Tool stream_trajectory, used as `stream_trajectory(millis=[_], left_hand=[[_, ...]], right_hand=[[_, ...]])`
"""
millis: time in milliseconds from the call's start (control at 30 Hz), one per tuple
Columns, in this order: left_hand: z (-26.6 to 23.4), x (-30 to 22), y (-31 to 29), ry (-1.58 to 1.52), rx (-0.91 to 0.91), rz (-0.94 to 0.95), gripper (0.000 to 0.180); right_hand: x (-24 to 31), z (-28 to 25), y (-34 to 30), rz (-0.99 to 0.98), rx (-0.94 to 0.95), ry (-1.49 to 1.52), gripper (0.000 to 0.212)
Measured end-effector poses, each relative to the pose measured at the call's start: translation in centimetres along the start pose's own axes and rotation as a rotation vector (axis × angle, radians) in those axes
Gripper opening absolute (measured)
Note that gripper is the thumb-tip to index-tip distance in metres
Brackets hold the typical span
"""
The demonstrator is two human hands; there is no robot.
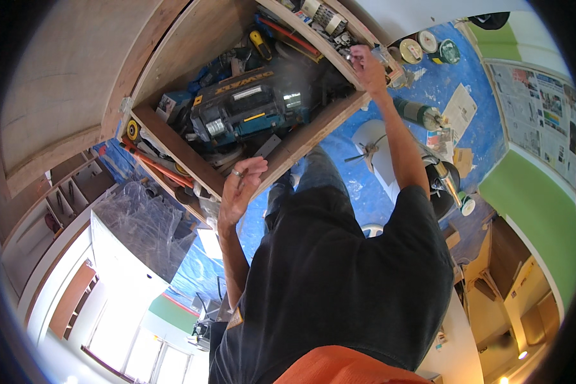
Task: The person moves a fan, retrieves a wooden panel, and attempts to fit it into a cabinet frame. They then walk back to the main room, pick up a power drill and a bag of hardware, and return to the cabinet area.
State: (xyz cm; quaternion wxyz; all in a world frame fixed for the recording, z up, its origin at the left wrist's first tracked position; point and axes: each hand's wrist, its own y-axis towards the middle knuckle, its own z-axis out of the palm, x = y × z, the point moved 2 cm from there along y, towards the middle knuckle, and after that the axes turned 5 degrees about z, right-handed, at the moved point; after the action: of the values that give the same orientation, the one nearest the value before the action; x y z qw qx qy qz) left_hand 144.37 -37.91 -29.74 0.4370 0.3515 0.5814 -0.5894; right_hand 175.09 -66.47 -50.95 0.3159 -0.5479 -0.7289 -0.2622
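Observation:
A large wooden chest (329, 128) stands before me. Inside it sits a black and teal tool case (243, 105) with metal latches. My left hand (240, 189), with a ring on one finger, is at the chest's near left corner; its fingers are stretched out and it holds nothing. At the narrow compartment along the right side, my right hand (368, 70) reaches in with curled fingers. Small metallic items (344, 40) lie by its fingertips; whether one is pinched between them is hard to see. Behind the case lies a yellow and black hand tool (260, 45).
The chest's plywood lid (64, 83) stands raised at left. Orange-red bars (153, 163) lie in a left side compartment. Blue sheeting (358, 176) covers the floor. At right stand several cans (411, 51), a green cylinder (419, 112) and a white bucket (379, 153).

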Motion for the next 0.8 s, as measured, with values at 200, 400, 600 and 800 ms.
stream_trajectory(millis=[200,400,600,800], left_hand=[[-0.6,0.0,-0.5,0.024,-0.04,-0.016,0.039],[-0.9,0.1,-0.5,0.024,-0.06,-0.029,0.04],[-1.3,0.3,-0.4,0.019,-0.061,-0.017,0.041],[-1.3,0.3,-0.2,0.043,-0.072,-0.032,0.043]], right_hand=[[1.0,2.1,-4.0,-0.076,-0.057,-0.066,0.026],[0.9,2.5,-4.5,-0.019,-0.126,-0.058,0.026],[0.9,1.2,-4.7,0.028,-0.214,-0.143,0.027],[3.1,1.8,-6.2,0.002,-0.233,-0.147,0.028]])
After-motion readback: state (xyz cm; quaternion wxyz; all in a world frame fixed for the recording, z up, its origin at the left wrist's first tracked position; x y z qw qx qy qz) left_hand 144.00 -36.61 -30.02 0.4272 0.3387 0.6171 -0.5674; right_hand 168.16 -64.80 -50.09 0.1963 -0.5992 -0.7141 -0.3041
